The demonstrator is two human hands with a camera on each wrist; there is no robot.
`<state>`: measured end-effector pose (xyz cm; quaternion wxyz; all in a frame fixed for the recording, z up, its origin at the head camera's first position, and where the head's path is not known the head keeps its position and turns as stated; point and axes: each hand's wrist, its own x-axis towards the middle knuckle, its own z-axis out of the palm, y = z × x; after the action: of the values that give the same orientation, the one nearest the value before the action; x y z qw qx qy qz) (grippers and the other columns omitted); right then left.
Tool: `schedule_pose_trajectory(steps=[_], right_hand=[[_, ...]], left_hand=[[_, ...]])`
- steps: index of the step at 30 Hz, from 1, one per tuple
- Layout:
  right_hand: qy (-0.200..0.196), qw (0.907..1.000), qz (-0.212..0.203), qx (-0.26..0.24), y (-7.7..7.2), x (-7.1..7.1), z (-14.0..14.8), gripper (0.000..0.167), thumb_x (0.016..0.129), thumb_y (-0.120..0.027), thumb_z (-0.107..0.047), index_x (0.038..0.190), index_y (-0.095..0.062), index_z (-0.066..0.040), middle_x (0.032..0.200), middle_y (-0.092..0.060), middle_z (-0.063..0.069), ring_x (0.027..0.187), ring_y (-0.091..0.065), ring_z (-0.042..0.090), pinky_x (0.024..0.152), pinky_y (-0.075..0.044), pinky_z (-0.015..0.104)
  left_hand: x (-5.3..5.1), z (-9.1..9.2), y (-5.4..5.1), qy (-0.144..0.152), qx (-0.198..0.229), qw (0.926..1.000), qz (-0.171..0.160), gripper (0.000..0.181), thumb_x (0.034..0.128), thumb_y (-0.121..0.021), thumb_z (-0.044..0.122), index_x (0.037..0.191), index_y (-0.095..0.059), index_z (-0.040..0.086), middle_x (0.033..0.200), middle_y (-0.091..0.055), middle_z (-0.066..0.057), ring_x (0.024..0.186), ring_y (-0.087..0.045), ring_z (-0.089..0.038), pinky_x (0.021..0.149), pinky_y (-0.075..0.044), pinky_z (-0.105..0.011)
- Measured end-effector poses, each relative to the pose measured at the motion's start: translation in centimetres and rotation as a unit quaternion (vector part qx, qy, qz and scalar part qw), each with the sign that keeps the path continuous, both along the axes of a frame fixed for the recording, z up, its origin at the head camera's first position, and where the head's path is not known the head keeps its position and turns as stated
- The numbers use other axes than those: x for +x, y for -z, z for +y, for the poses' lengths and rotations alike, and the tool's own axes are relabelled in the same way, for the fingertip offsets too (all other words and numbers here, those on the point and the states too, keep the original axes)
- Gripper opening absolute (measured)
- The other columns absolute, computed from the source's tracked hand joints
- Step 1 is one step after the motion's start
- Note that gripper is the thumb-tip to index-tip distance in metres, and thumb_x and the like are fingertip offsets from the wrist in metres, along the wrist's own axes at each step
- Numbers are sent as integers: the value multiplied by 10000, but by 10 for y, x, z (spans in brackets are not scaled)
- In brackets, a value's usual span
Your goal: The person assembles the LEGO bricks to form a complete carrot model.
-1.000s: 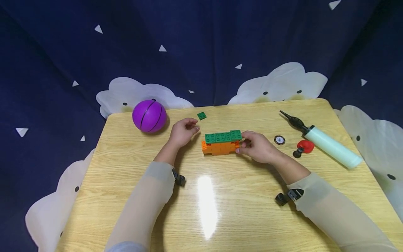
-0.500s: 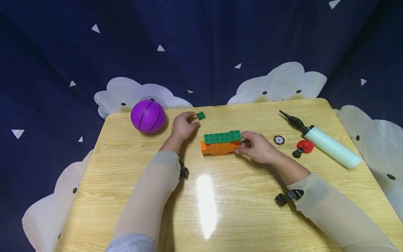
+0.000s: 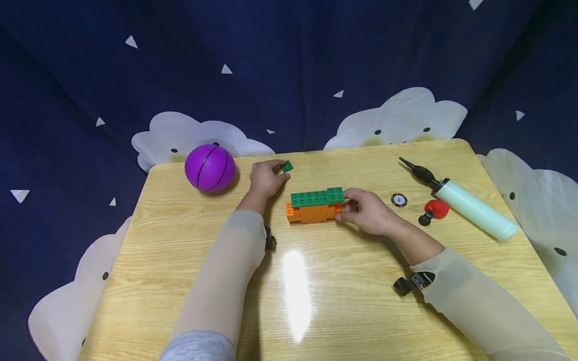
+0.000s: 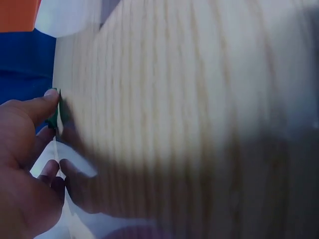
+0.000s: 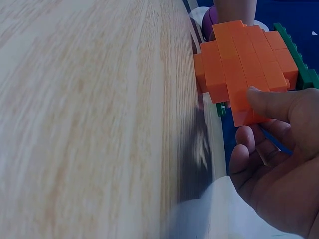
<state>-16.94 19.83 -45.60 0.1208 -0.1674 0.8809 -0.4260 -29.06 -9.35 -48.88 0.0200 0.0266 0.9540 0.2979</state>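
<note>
My right hand (image 3: 368,211) grips the right end of a block build, thumb on its near side and fingers behind. The build has an orange toy-brick body (image 3: 314,213) under a row of green studded bricks (image 3: 317,197). In the right wrist view the stepped orange bricks (image 5: 234,64) show, with the thumb pressed on them. Near the far table edge my left hand (image 3: 265,179) pinches a small green square brick (image 3: 287,166) between thumb and finger. That green brick (image 4: 53,118) is partly hidden by the fingers in the left wrist view.
A purple ball (image 3: 209,168) sits left of my left hand. To the right on the wooden table (image 3: 361,311) lie a poker chip (image 3: 399,200), a red item with a black part (image 3: 436,208) and a pale green hand pump (image 3: 476,208). A dark curtain (image 3: 280,65) hangs behind.
My left hand has moved away from me to the small green brick, and its thumb and finger have come around it. The right hand keeps its grip on the block build.
</note>
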Motion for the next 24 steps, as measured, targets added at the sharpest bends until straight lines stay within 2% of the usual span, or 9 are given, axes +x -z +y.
schedule_pose_trajectory(steps=[7,14,20,24], right_hand=[[-47,10000,53,8,-1,-1,-1,216,911,-817,-160,1041,-654,-104,924,-582,79,749,-542,220,587,-439,282],[-14,9999,-34,95,-2,1,-1,262,915,-812,-170,1058,-628,-51,960,-592,88,805,-567,221,623,-469,303],[-9,9999,-28,119,-2,0,-2,244,912,-813,-169,1093,-663,-104,944,-597,74,801,-569,225,633,-476,309],[6,10000,-16,92,-1,1,-1,238,911,-814,-175,1091,-670,-117,947,-598,73,800,-568,224,627,-480,310]], left_hand=[[5,1,0,-197,42,9997,99,308,931,-799,327,1223,-754,242,1307,-697,15,1293,-472,-338,1017,-341,-527],[12,-8,-1,-105,188,9997,103,307,928,-804,322,1216,-763,223,1292,-706,14,1334,-461,-332,1052,-328,-533],[21,-17,-5,30,598,9976,345,285,910,-818,269,1178,-779,182,1218,-744,-11,1283,-524,-302,1080,-360,-492],[27,-21,-8,150,1074,9935,346,261,917,-805,230,1159,-767,138,1194,-741,-54,1160,-651,-245,1023,-486,-401]])
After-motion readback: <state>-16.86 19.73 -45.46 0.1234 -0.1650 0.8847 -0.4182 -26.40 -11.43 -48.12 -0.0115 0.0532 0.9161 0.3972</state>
